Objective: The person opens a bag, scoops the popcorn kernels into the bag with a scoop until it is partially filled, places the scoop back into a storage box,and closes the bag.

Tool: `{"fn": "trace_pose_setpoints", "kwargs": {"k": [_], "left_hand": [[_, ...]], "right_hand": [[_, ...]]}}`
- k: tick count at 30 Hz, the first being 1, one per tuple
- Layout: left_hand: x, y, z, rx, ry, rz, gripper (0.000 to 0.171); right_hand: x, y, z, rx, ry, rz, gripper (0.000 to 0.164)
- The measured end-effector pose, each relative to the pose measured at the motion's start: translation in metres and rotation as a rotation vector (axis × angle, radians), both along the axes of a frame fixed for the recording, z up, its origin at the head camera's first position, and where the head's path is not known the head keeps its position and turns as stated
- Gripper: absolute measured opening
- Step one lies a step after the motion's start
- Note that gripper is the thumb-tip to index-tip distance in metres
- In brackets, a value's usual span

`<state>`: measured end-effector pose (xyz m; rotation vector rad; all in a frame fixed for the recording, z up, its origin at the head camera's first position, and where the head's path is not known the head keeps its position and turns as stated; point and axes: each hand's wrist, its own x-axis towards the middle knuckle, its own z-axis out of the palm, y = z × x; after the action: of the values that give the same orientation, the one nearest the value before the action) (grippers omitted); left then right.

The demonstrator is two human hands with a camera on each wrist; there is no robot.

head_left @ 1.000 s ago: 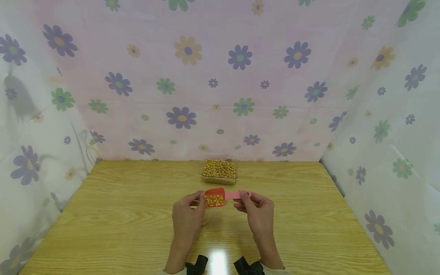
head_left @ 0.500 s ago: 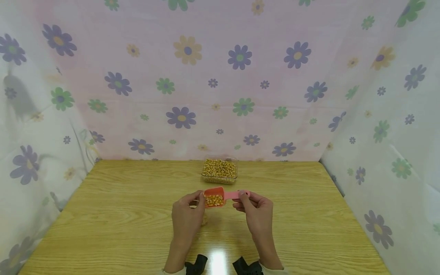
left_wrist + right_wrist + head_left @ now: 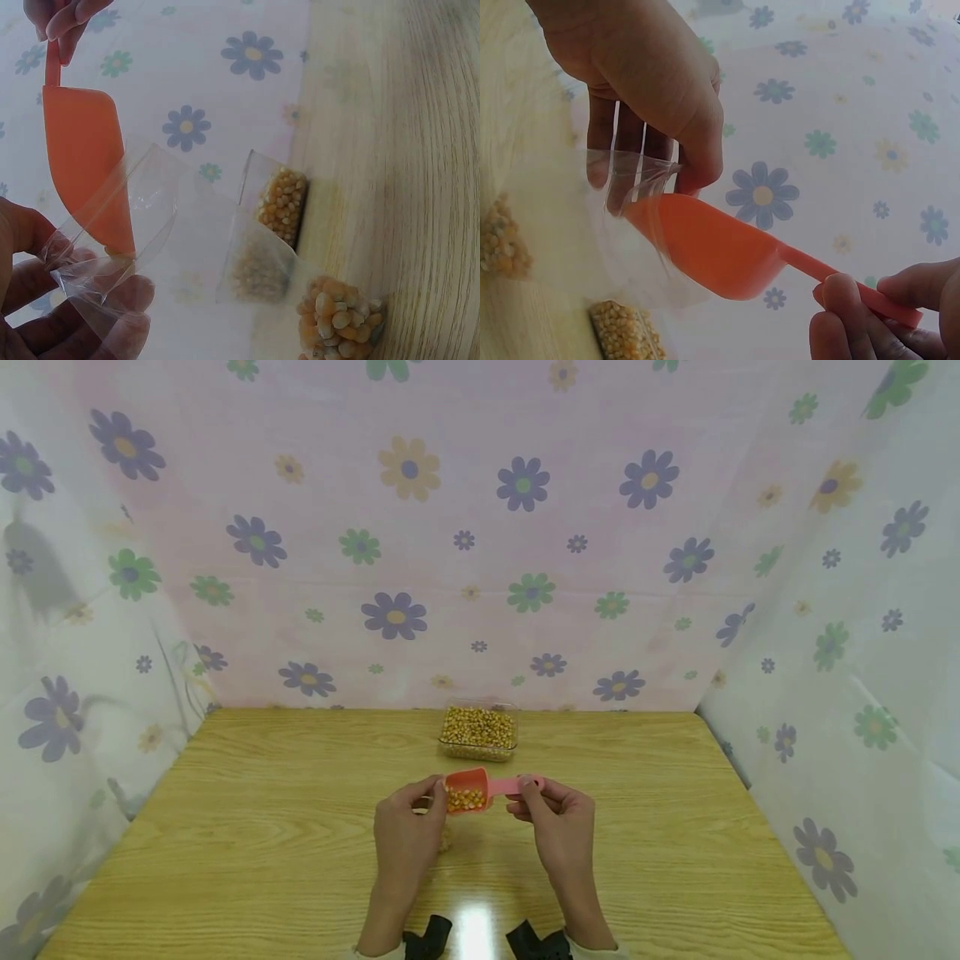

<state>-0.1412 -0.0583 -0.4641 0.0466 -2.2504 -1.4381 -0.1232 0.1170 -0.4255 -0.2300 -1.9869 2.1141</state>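
My right hand (image 3: pixel 566 822) pinches the pink handle of an orange-red scoop (image 3: pixel 471 779) between thumb and fingers. Dried corn kernels (image 3: pixel 465 800) lie in the scoop's bowl. My left hand (image 3: pixel 405 827) grips the upper edge of a clear plastic bag (image 3: pixel 154 199), its fingers bunching the film. In both wrist views the scoop's front end sits inside the bag's mouth, near the left fingertips. A clump of corn (image 3: pixel 341 322) fills the bottom of the hanging bag. From the head view most of the bag is hidden behind the left hand.
A clear rectangular container (image 3: pixel 477 753) of corn kernels stands at the table's back edge, beyond the scoop. The wooden table (image 3: pixel 675 827) is bordered by flower-printed cloth (image 3: pixel 480 577) at the back and both sides. Black wrist mounts (image 3: pixel 429 938) sit at the wrists.
Fewer kernels show in the scoop than a second ago, and they lie lower toward its front. Both hands keep nearly the same place and hold.
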Motion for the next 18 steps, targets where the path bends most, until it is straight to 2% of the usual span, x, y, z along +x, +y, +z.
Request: {"fn": "trace_pose_setpoints", "kwargs": {"k": [5,18], "left_hand": [[0.0009,0.0001,0.0021,0.038,-0.027,-0.009,0.016],[0.0018,0.0015,0.0015,0.041,-0.031,-0.007,0.015]], "right_hand": [[0.0013,-0.0008,0.0016,0.034,0.013,-0.006,0.023],[0.0037,-0.0031,0.0055,0.081,0.016,-0.024,0.021]]}}
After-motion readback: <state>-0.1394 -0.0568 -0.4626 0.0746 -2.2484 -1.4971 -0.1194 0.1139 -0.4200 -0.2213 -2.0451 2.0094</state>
